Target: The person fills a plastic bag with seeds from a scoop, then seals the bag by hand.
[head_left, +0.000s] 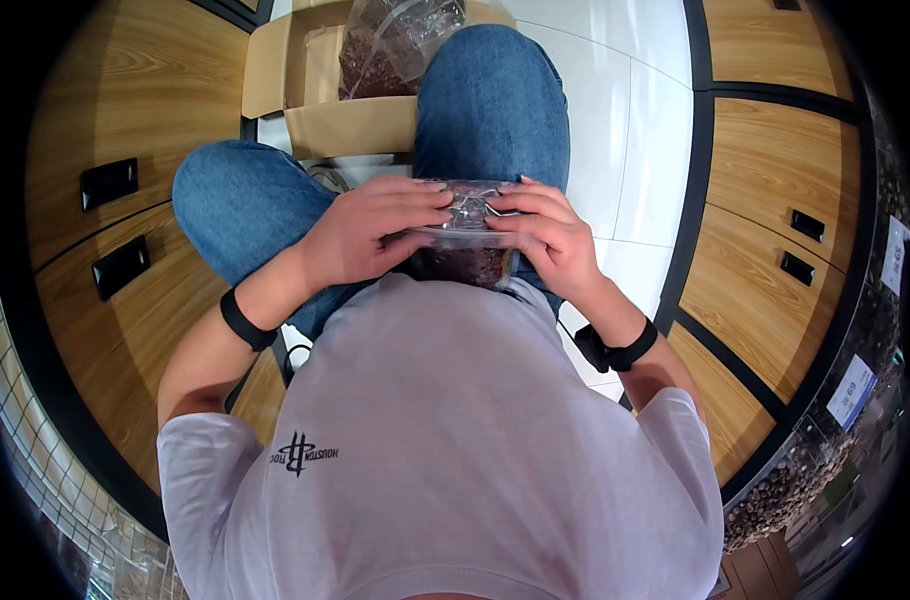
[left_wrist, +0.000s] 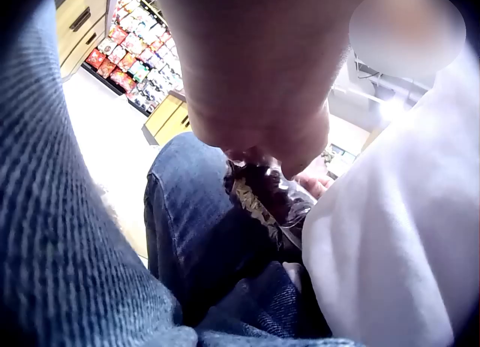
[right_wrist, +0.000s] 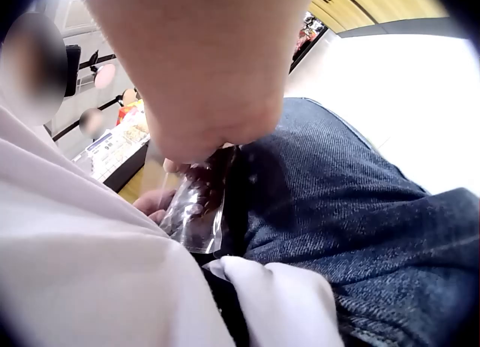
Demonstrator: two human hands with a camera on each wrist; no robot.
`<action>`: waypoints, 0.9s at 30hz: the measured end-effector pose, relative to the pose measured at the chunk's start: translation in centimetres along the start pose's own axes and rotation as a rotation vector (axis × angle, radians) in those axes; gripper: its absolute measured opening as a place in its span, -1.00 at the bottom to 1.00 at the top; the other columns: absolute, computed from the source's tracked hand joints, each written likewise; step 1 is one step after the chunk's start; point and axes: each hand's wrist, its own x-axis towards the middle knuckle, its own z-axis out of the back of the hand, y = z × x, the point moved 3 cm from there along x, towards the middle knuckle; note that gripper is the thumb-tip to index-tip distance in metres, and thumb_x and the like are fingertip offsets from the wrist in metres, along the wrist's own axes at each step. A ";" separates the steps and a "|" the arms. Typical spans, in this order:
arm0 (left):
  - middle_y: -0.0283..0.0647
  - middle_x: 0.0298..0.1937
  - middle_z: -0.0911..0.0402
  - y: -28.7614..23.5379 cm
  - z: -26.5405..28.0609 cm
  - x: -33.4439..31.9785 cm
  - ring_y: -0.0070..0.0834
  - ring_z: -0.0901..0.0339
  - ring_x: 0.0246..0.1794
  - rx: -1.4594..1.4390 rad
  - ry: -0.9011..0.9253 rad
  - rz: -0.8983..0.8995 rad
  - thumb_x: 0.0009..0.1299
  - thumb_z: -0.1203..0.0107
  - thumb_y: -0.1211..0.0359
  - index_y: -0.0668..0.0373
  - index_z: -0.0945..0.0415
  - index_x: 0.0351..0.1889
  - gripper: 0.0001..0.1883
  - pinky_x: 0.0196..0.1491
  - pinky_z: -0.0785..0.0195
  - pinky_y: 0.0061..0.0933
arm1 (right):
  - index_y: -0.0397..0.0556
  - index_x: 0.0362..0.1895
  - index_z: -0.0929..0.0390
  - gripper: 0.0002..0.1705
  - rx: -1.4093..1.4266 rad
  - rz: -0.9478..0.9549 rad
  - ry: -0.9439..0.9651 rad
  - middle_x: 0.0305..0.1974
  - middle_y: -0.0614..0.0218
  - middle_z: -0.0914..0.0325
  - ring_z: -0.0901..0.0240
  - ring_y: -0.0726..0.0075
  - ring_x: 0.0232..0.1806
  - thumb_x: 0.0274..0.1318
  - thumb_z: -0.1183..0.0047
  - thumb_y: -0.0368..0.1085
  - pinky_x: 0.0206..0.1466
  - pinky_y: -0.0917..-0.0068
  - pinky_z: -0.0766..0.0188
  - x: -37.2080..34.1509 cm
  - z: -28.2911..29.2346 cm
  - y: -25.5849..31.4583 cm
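A clear plastic bag (head_left: 463, 264) with dark reddish-brown contents is held upright at the lap, against the shirt. On its left side the left hand (head_left: 377, 228) pinches the plastic, fingers over the top part and thumb below. The right hand (head_left: 552, 232) grips the other side the same way, and the fingertips of the two hands stand a little apart. Crinkled, shiny film shows between them. In the left wrist view the bag (left_wrist: 279, 197) hangs below the left hand (left_wrist: 259, 125); the right wrist view shows the bag (right_wrist: 196, 204) under the right hand (right_wrist: 217, 122).
Beyond the knees is an open cardboard box (head_left: 350, 128) holding another clear bag (head_left: 380, 55) of dark contents. Wooden cabinets with black handles stand on the left (head_left: 125, 110) and right (head_left: 775, 150). White floor tiles (head_left: 600, 130) lie beside the right knee.
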 end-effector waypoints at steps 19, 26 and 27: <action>-0.27 0.12 -0.66 1.2 0.3 0.1 -0.25 -0.40 0.36 -0.227 0.021 0.231 0.22 -0.32 0.48 0.08 -0.68 0.05 -0.61 0.35 -0.33 -0.26 | -0.02 -0.24 -0.75 -0.77 -0.017 0.063 -0.041 0.06 0.23 -0.63 -0.50 0.08 0.12 -0.05 -0.24 -0.48 0.17 0.26 -0.43 0.9 0.3 -0.1; -0.27 0.14 -0.67 3.0 1.6 0.1 -0.26 -0.38 0.38 -0.610 0.200 0.268 0.33 -0.26 0.26 0.05 -0.68 0.07 -0.66 0.37 -0.26 -0.26 | -0.04 -0.13 -0.72 -0.62 -0.022 0.121 0.097 0.14 0.14 -0.57 -0.43 -0.04 0.26 -0.07 -0.08 -0.57 0.34 0.12 -0.35 1.2 1.1 0.1; -0.27 0.14 -0.67 2.9 1.7 0.5 -0.26 -0.38 0.38 -0.609 0.200 0.268 0.33 -0.26 0.26 0.05 -0.68 0.07 -0.66 0.37 -0.26 -0.26 | -0.04 -0.13 -0.72 -0.62 -0.022 0.123 0.097 0.14 0.14 -0.57 -0.43 -0.04 0.26 -0.07 -0.08 -0.57 0.34 0.12 -0.35 1.5 1.5 0.2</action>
